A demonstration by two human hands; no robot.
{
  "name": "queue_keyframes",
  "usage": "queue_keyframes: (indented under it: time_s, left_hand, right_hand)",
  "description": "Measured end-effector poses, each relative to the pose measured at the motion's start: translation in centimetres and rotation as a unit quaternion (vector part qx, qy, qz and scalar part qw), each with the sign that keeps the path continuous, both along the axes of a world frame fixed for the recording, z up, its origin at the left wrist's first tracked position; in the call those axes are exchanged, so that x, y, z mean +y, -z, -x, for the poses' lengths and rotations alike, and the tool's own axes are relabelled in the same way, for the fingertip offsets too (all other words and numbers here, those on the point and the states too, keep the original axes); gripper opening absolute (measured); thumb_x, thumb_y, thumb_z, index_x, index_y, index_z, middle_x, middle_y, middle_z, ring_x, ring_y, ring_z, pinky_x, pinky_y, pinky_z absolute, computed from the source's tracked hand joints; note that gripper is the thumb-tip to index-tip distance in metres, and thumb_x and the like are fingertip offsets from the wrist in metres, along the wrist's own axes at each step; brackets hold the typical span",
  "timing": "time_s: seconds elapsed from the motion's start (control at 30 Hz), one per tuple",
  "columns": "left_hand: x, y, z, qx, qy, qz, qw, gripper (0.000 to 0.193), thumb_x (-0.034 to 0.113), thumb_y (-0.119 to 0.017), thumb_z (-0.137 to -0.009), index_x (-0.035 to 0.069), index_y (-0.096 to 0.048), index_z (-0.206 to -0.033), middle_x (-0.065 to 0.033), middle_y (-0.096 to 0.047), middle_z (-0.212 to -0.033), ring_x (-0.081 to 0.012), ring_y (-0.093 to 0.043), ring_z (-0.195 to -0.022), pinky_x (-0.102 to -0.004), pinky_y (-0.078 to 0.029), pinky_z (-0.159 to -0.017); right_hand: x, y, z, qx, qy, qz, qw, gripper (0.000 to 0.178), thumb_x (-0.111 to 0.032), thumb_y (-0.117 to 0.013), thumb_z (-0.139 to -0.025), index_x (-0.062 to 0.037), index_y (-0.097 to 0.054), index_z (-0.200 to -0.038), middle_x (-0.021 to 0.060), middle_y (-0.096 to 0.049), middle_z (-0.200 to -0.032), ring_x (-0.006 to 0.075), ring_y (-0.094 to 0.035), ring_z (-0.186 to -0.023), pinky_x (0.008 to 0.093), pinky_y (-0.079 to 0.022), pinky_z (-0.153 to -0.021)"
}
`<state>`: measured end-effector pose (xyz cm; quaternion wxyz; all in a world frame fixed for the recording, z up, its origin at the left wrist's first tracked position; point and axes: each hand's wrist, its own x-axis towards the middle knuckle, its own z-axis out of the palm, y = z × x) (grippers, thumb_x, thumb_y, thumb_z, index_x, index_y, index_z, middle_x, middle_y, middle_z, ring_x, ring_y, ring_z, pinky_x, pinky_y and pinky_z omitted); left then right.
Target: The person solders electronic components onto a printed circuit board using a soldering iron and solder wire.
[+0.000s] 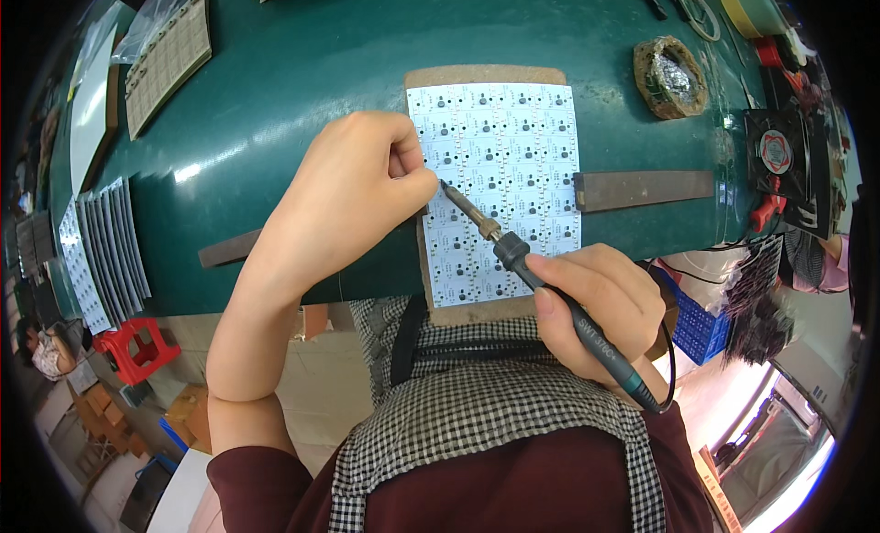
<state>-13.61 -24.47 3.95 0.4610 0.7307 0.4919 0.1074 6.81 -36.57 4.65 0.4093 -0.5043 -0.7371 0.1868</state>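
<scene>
A white panel of circuit boards (541, 203), dotted with small black parts, lies on a brown backing board (486, 74) at the table's near edge. My right hand (605, 299) grips a soldering iron (511, 251) by its dark handle, slanting up and left. The iron's tip is at the panel's left part, close to my left fingertips. My left hand (367, 175) is closed in a pinch over the panel's left edge. Whatever those fingers hold is hidden or too thin to make out.
Dark flat bars lie right (646, 190) and left (229, 248) of the panel. A round, crusted holder (671, 77) and a black fan (779, 154) stand at right. Stacked boards (112, 253) and a tan panel (170, 61) are at left. A red stool (137, 350) stands below.
</scene>
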Motion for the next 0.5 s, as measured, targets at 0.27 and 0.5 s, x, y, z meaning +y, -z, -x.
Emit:
queue_keyframes:
  time_s: [0.27, 0.5]
  left_hand:
    - [1.0, -0.4, 0.2, 0.008, 0.04, 0.021, 0.999, 0.012, 0.006, -0.063, -0.076, -0.004, -0.058, -0.072, 0.0002, -0.047, -0.056, -0.0043, -0.04, -0.052, -0.0242, -0.031, -0.047]
    - [-3.8, -1.8, 0.2, -0.011, -0.078, -0.108, 0.991, 0.006, 0.002, -0.064, -0.081, -0.004, -0.061, -0.083, -0.0122, -0.058, -0.072, -0.0208, -0.057, -0.063, -0.0314, -0.044, -0.057]
  right_hand:
    - [-0.5, 0.0, 0.3, -0.001, 0.007, -0.003, 1.0, 0.029, 0.001, -0.072, -0.064, -0.0011, -0.071, -0.093, 0.0069, -0.065, -0.07, 0.0192, -0.063, -0.056, 0.0284, -0.049, -0.049]
    - [-0.9, -0.4, -0.7, 0.005, -0.001, 0.011, 1.0, 0.028, 0.002, -0.071, -0.066, 0.0013, -0.071, -0.094, 0.0096, -0.066, -0.071, 0.0205, -0.064, -0.056, 0.0287, -0.05, -0.049]
